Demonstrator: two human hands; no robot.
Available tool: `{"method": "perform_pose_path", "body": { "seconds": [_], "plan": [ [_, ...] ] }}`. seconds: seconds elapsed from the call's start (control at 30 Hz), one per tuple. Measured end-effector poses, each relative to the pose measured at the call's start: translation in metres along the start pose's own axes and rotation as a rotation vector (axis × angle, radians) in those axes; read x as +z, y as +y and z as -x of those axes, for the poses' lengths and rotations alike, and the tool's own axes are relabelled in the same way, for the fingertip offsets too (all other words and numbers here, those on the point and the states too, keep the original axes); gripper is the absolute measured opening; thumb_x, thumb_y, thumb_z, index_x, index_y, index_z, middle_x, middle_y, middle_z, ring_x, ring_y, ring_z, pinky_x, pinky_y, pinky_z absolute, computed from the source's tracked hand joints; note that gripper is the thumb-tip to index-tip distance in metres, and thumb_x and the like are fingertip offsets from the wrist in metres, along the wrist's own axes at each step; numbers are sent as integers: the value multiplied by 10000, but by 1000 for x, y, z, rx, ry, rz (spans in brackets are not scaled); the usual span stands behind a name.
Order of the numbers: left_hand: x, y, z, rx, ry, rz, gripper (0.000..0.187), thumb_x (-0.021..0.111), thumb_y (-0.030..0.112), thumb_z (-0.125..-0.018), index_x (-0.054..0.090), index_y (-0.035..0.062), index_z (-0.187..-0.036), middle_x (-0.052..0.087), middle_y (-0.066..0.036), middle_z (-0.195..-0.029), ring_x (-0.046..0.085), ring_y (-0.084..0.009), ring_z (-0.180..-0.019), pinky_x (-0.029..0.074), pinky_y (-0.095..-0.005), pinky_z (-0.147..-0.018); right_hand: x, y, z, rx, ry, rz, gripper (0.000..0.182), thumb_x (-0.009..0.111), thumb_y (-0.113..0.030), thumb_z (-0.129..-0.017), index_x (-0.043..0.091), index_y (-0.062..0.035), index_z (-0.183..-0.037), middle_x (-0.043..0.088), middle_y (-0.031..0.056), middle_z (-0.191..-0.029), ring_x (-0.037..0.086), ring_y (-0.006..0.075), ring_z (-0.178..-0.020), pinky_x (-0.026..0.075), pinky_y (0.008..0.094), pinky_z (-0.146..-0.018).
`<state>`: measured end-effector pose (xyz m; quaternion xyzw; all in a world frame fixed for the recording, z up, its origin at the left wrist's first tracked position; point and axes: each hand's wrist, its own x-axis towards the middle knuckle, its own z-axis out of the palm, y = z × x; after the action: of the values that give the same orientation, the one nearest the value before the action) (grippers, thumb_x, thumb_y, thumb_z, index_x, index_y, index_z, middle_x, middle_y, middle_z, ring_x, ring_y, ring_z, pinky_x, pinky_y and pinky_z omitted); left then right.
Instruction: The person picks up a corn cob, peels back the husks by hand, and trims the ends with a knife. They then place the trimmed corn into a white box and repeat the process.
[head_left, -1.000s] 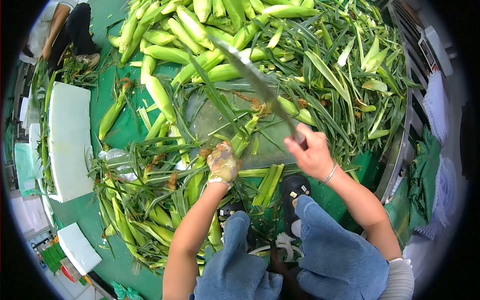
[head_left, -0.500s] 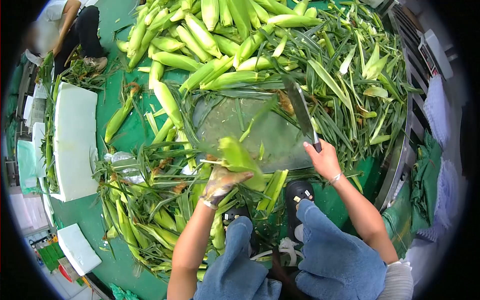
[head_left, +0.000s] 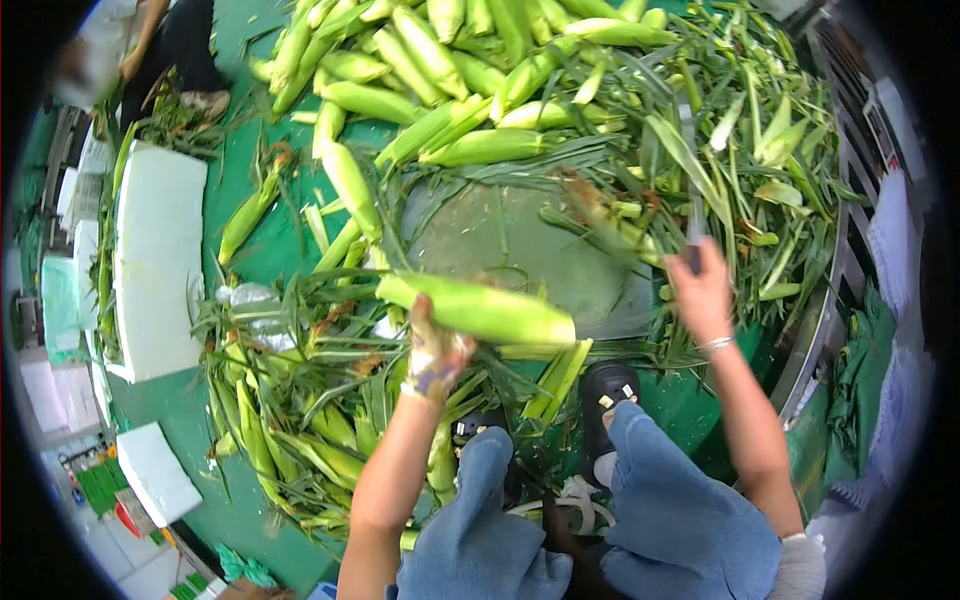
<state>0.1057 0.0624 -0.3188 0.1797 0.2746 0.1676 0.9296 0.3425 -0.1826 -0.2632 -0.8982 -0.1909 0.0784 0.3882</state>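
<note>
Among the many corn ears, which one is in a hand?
The smooth green ear held by the left hand, raised above the board.

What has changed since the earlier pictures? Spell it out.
The right hand has swung the knife rightward, from over the board to over the loose leaves. The left hand holds a corn ear, now turned crosswise. The knife is still gripped; the corn pile stays put.

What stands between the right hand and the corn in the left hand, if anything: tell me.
Nothing visible blocks the gap between the right hand and the corn in the left hand. The board shows beneath; a blurred husk is just beyond the gap.
</note>
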Motion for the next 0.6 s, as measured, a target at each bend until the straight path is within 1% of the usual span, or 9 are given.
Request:
{"method": "perform_pose_path", "body": {
  "seconds": [0.1, 0.13, 0.17, 0.2, 0.37, 0.47, 0.5, 0.57, 0.6],
  "plan": [
    [-14, 19, -33, 147, 2, 40, 692, 731, 587, -706, 569, 49, -1110, 618, -174, -1112, 580, -350, -1103, 406, -539, -1047, -72, 40, -11, 24, 44, 439, 210, 686, -110, -822, 566, -20, -969, 618, 138, -898, 581, 287, -781, 440, 346, -662],
    [-3, 23, -36, 166, -6, 40, 692, 731, 587, -706, 569, 49, -1110, 618, -174, -1112, 580, -350, -1103, 406, -539, -1047, -81, 26, -15, -227, 130, 614, 232, 708, -103, -791, 576, -32, -968, 599, 154, -1004, 560, 323, -884, 426, 384, -746],
    [8, 25, -36, 114, -193, 34, 696, 725, 608, -694, 567, 59, -1092, 619, -162, -1044, 586, -354, -1048, 423, -547, -1012, -86, 16, -15, -467, 220, 788, 257, 730, -97, -760, 586, -44, -966, 579, 171, -1109, 539, 360, -987, 411, 421, -830],
    [20, 25, -39, 54, -383, 24, 699, 718, 628, -682, 565, 69, -1073, 620, -151, -975, 592, -359, -994, 439, -555, -977, -82, 14, -14, -406, 181, 733, 299, 767, -85, -690, 587, -50, -926, 511, 171, -1238, 468, 380, -1129, 340, 483, -927],
    [49, 6, -35, -22, -488, 119, 807, 498, 858, -688, 521, 95, -951, 513, -85, -748, 521, -288, -664, 400, -441, -626, 24, 32, 12, -277, -255, 440, 268, 725, -115, -755, 493, -60, -878, 598, 161, -774, 595, 401, -721, 465, 481, -618],
    [50, 4, -20, -98, -416, 57, 845, 471, 871, -697, 505, 60, -932, 538, -126, -739, 547, -292, -616, 432, -455, -536, 69, 24, 28, -303, -319, 469, 353, 752, -212, -753, 521, -36, -955, 595, 187, -928, 570, 383, -881, 429, 467, -752],
    [50, 3, -19, -106, -419, 58, 845, 471, 871, -697, 505, 60, -932, 538, -126, -739, 547, -292, -616, 432, -455, -536, 63, -8, 29, -327, -336, 410, 468, 752, -282, -752, 531, -18, -1070, 571, 179, -1039, 527, 340, -967, 397, 432, -862],
    [48, 4, -16, -41, -346, -306, 886, 548, 839, -692, 552, 43, -1080, 623, -158, -872, 630, -310, -712, 531, -467, -666, 55, -66, 30, -553, -234, 73, 481, 735, -307, -795, 515, -18, -1112, 570, 173, -1030, 550, 346, -968, 430, 426, -848],
    [31, -2, -14, -62, -279, -324, 855, 560, 775, -754, 541, 51, -1210, 639, -161, -1041, 648, -303, -904, 544, -460, -801, 49, -94, 30, -383, -446, -161, 451, 696, -321, -844, 505, -25, -1125, 590, 157, -980, 594, 324, -894, 471, 412, -774]
  ]
}}
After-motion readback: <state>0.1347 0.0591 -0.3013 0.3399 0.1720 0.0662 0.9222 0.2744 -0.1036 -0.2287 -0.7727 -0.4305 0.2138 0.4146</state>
